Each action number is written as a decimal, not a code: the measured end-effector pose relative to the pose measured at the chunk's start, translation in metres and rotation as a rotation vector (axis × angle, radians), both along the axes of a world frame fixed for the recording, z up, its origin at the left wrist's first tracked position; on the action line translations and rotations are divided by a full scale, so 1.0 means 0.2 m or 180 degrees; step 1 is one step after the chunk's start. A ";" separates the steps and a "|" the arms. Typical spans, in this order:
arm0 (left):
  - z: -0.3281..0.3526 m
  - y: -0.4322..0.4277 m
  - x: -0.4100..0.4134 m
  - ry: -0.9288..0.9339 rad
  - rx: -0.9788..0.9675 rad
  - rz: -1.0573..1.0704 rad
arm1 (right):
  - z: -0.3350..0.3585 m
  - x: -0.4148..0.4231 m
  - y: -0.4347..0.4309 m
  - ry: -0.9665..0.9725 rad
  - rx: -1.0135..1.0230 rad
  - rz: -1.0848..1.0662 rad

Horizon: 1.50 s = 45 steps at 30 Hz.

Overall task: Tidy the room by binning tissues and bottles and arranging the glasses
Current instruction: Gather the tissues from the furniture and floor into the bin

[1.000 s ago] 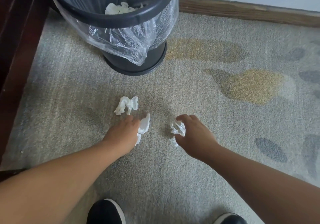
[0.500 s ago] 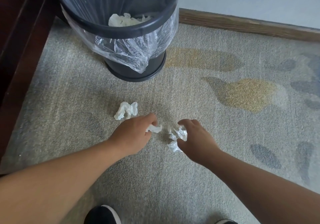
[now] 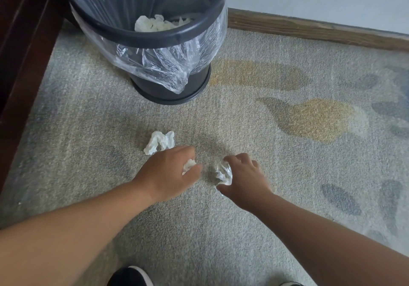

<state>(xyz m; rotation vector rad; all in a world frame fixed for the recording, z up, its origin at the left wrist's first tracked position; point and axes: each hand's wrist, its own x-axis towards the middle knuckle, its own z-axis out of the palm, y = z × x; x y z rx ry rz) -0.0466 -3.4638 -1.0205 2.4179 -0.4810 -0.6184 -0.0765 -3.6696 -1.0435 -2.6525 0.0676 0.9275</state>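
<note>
My left hand (image 3: 169, 171) is closed around a crumpled white tissue (image 3: 188, 166) just above the carpet. To its right, my right hand (image 3: 245, 176) grips a second crumpled tissue (image 3: 224, 173), also low over the carpet. A third white tissue (image 3: 159, 141) lies loose on the carpet just beyond my left hand. Farther off stands a black bin (image 3: 152, 35) lined with a clear plastic bag, with white tissues (image 3: 158, 23) inside it.
A grey patterned carpet (image 3: 287, 153) covers the floor. Dark wooden furniture (image 3: 20, 53) runs along the left edge. A wooden skirting board (image 3: 309, 29) and pale wall lie at the back right. My black shoes (image 3: 130, 277) show at the bottom.
My left hand has gathered its tissue into the fist, so less of it shows. My right hand has closed more tightly on its tissue. The view has tilted so more of the bin's inside shows.
</note>
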 end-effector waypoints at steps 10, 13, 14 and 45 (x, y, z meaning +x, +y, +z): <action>-0.05 0.04 -0.02 -0.0047 -0.0005 0.0029 | -0.09 -0.04 0.05 -0.0022 -0.0334 0.0103; -0.05 0.04 -0.03 0.0029 0.0006 0.0001 | -0.10 -0.04 0.05 -0.0063 -0.0240 0.0028; -0.05 0.04 -0.03 0.0051 0.0022 0.0004 | -0.10 -0.04 0.05 -0.0048 -0.0198 0.0018; -0.06 0.16 0.20 -0.0318 0.0381 0.1370 | 0.18 0.20 0.17 -0.0838 0.0837 -0.0467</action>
